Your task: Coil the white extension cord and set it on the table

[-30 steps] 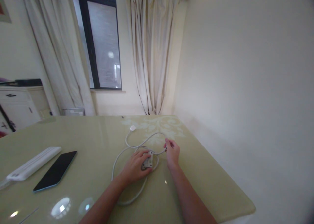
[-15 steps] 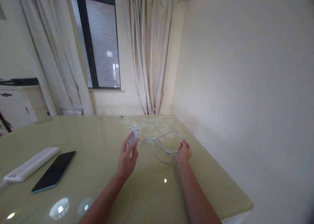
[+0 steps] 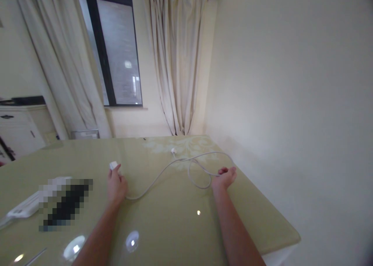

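Note:
My left hand (image 3: 117, 186) is closed around a small white charger block (image 3: 113, 165), whose top sticks out past the fingertips. From beneath that hand a thin pale cable (image 3: 159, 175) runs right across the glossy table (image 3: 169, 227), crossing itself in loose loops. My right hand (image 3: 223, 178) pinches the cable's looped part near the table's right edge. A small white end piece (image 3: 174, 151) lies farther back, close to the cable's crossing; its exact shape is too small to tell.
At the left lie a long white power strip (image 3: 25, 207) and a flat dark tablet-like device (image 3: 65, 206), both partly pixelated. A wall (image 3: 291, 122) borders the table on the right. Curtains (image 3: 180, 64) and a window (image 3: 119, 52) stand behind.
My left hand has moved left with the charger block, drawing the cable out between the hands. My right hand has shifted slightly right. The small white end piece now shows on the table.

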The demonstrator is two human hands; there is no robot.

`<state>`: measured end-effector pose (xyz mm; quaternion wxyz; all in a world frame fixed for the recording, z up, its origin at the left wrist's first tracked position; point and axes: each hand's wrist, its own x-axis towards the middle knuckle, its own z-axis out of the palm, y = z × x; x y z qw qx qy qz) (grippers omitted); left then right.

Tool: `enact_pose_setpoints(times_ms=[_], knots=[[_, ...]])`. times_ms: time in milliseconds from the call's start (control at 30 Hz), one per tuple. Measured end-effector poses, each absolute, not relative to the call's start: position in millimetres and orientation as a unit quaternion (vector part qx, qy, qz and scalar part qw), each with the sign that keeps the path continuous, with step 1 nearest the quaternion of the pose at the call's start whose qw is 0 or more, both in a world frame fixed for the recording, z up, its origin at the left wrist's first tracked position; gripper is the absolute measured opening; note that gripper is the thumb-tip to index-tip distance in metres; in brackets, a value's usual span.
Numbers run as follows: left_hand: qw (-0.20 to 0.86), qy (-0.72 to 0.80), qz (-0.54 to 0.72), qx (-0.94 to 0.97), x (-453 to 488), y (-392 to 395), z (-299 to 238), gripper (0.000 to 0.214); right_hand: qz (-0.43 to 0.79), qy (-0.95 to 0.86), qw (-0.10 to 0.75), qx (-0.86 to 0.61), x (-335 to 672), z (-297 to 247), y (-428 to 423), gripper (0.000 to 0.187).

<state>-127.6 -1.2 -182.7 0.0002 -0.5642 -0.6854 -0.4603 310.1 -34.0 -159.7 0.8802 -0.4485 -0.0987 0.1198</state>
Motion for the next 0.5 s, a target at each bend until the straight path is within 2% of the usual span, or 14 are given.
enact_pose_setpoints(times_ms=[133,300,400,500], knots=[[-0.021,-0.702,-0.397,-0.590,-114.7,-9.0,-185.3,0.048,0.145,-0.115,0.888,-0.422,298.6,-151.2,-36.2,0.049],[0.093,-0.713,-0.305,-0.624,-89.2,-28.1,-177.2,0.044,0.246,-0.147,0.876,-0.388,286.6,-147.0,-36.7,0.060],[0.063,-0.644,-0.240,-0.724,-65.6,-39.2,-171.5,0.039,0.319,-0.195,0.857,-0.356,276.3,-143.0,-39.6,0.063],[0.041,-0.576,-0.182,-0.796,-46.8,-44.5,-168.0,0.030,0.304,-0.266,0.838,-0.367,263.1,-135.9,-46.3,0.057]])
